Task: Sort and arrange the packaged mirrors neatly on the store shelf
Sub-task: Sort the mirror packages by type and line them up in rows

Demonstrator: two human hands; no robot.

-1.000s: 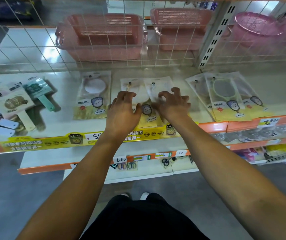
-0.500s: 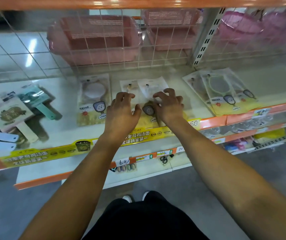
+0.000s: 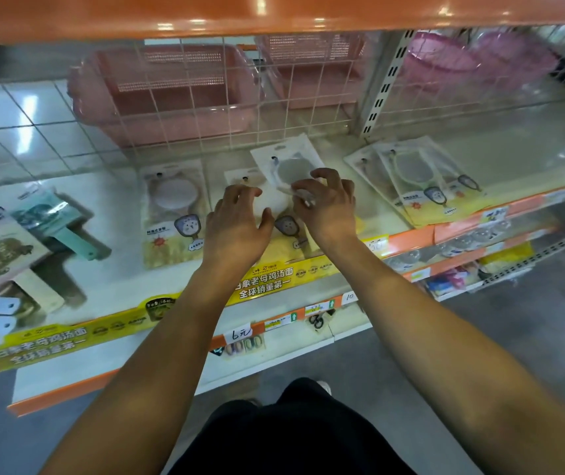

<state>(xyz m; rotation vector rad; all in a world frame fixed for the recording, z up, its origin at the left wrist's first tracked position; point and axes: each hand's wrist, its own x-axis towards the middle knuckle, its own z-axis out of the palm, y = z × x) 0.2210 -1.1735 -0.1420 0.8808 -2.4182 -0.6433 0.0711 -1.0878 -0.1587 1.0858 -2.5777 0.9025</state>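
Head view: a packaged mirror (image 3: 286, 162) is seen tilted up off the store shelf (image 3: 514, 156), pinched at its lower part by the curled fingers of the right hand (image 3: 325, 207). The left hand (image 3: 236, 224) is spread just beside it, fingers bent, over the middle stack of packets (image 3: 274, 204); whether it presses or only hovers cannot be told. Further packets lie flat to the left (image 3: 171, 214) and fanned to the right (image 3: 425, 180). The pack is judged light, with a glossy, slippery sleeve that flexes around a stiff, breakable disc; it is best taken at the card edges or the hang-hole end, not across the glass. Much of the middle stack is covered by both hands, its count cannot be made out, and print on the packets is blurred.
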